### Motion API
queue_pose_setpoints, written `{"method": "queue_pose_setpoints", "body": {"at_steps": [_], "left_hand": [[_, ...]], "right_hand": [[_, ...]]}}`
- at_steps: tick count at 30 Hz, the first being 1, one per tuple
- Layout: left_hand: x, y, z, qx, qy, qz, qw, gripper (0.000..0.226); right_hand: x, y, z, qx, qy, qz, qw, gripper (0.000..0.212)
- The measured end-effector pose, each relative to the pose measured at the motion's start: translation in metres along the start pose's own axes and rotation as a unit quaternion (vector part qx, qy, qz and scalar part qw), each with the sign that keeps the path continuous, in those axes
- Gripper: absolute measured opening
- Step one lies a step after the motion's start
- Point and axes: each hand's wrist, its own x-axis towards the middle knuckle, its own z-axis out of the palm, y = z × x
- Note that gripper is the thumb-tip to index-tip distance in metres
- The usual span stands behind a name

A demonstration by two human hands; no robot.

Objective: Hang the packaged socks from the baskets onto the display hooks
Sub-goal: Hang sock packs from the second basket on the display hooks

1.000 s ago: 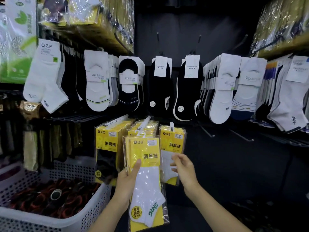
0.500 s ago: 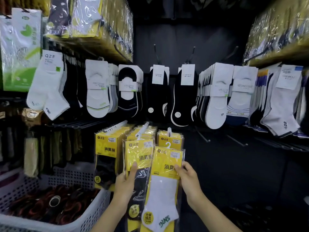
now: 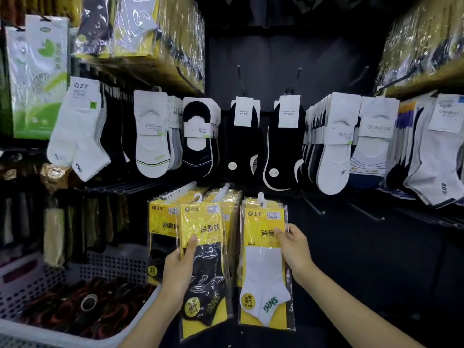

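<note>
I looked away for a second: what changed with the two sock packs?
The right hand took the white-sock pack off the stack, moved it right and up to the right hook. The left hand keeps the black-sock pack. The basket is unchanged.

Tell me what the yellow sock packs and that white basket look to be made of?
The black-sock pack and white-sock pack look wrapped in clear glossy plastic film, judging by wrinkles and glare, over yellow card, likely paper. The basket looks like matte moulded plastic, with rows of punched holes.
</note>
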Motion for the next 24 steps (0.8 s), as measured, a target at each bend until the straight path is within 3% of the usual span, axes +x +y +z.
{"method": "queue_pose_setpoints", "body": {"at_steps": [6,11,18,24], "left_hand": [[0.004,-0.002,0.002,-0.014,-0.010,-0.002,1.000,0.055],[0.005,-0.003,0.004,-0.020,-0.024,-0.002,0.999,0.054],[0.002,-0.006,0.010,-0.027,-0.040,0.002,0.999,0.053],[-0.008,-0.012,0.031,-0.045,-0.126,0.005,0.991,0.046]], "right_hand": [[0.021,0.013,0.006,-0.005,0.029,0.018,0.999,0.007],[0.035,0.034,0.004,0.019,0.089,0.082,0.993,0.028],[0.021,0.061,-0.016,0.028,0.144,0.116,0.982,0.029],[-0.013,0.033,-0.004,0.038,0.000,0.074,0.997,0.023]]}}
